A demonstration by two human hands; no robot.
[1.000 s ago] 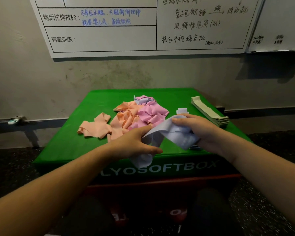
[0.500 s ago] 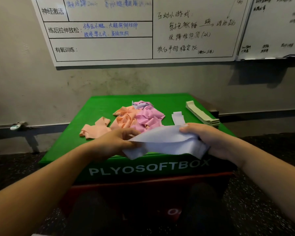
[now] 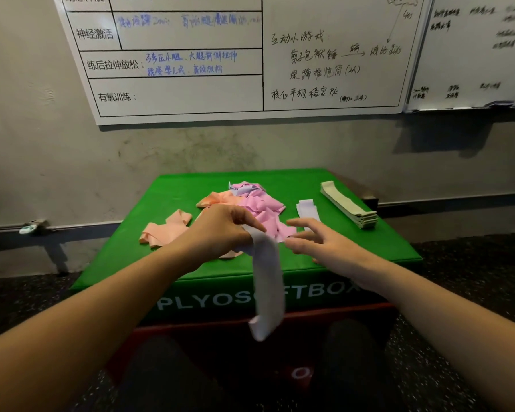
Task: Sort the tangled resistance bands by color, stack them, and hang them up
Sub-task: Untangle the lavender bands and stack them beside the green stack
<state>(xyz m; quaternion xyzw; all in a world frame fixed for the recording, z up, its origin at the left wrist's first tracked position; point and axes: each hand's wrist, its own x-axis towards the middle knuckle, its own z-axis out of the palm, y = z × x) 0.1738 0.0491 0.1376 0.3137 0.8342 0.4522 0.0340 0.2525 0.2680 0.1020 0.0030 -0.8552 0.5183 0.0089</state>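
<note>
Released by the right hand (image 3: pixel 318 242), now spread open, the lavender band (image 3: pixel 266 281) hangs lengthwise off the near edge of the green surface (image 3: pixel 369 248), pinched by the left hand (image 3: pixel 220 230). Its matching lavender stack (image 3: pixel 307 208) lies far-right, nearer the right hand.

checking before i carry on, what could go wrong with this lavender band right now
The lavender band hangs from the left hand alone, past the green box edge; it might slip to the floor. The open right hand hovers near the pink bands and could drag them onto the flat lavender stack.
</note>
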